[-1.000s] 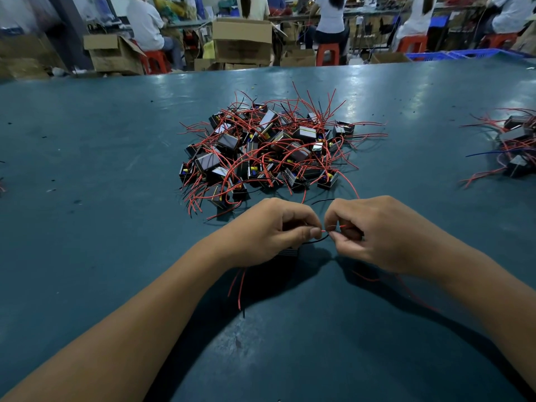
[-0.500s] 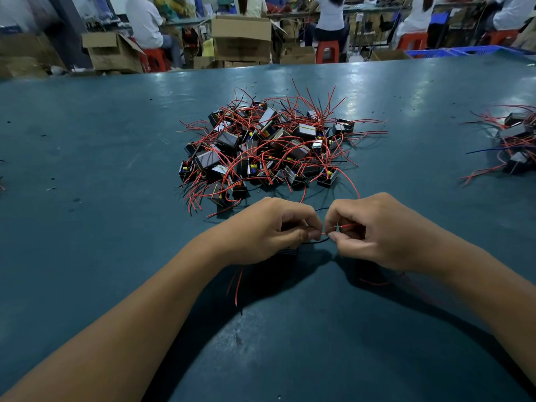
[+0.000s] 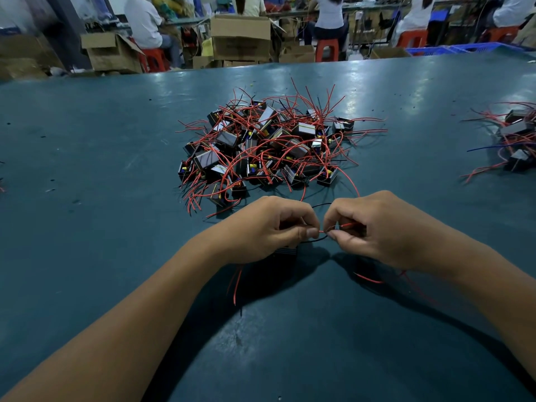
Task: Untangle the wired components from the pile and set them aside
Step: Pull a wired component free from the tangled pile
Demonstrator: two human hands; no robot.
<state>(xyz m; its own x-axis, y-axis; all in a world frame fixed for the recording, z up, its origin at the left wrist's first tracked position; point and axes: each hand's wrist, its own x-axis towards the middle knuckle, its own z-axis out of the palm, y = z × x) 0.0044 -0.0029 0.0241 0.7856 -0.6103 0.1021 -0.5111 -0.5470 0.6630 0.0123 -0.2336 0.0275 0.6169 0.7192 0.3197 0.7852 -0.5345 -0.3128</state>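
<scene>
While most of the wired components still sit knotted in the central pile (image 3: 268, 146) on the teal desk (image 3: 87, 198), only a small set-aside group (image 3: 514, 140) lies well apart at the desk's right edge, so the job reads as early to middling, with far more left than done. Both hands work just in front of the pile, close together, nearly touching. Left hand (image 3: 266, 227): grip closed, thumb and curled fingers pinching a thin red wire (image 3: 322, 232) at its end; a dark ribbed component (image 3: 285, 252) shows partly beneath the palm, most of it hidden. Right hand (image 3: 374, 227): grip closed too, fingertips pinching the same short stretch of red wire, with another red piece visible inside the curl of the fingers. One black wire (image 3: 319, 205) arcs between the two hands; a long red lead runs from the pile toward the right hand, so this piece may not be fully free yet, though the exact path is hard to follow. Loose red leads trail on the desk under both wrists. Judgement: one component is mid-separation; it has yet to be carried to the right-hand group, and dozens remain tangled. Background: people seated on red stools, cardboard boxes.
</scene>
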